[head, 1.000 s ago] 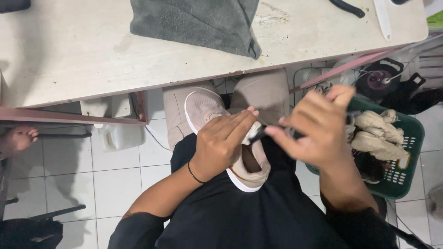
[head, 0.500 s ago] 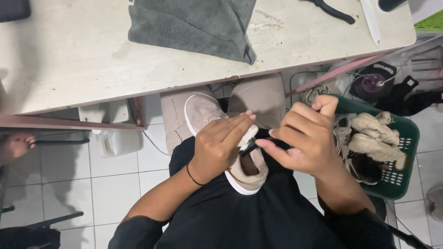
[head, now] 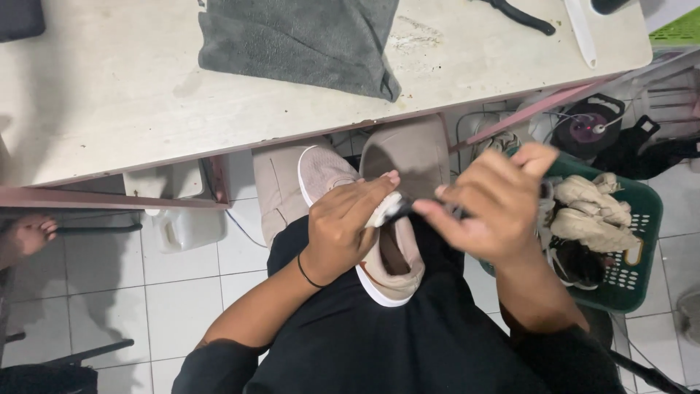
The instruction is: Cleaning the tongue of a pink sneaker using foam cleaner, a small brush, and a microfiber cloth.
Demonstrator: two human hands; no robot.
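While the shoe (head: 379, 241) lies on my lap at frame centre, its long axis runs from the toe at upper left, under the table (head: 109, 87) edge, down to the heel and white sole at lower right. My left hand (head: 343, 233) is curled over the shoe's upper, fingers closed across it from the left side, thumb tucked out of sight. My right hand (head: 499, 208) sits just to the right of the shoe's opening, fingers bent and pinching something thin and dark that reaches to the left fingertips; blur keeps me from telling what it is. Left is on the shoe, right just beside it. A green basket (head: 634, 255) of shoes stands at right, a grey towel (head: 299, 44) lies on the table above.
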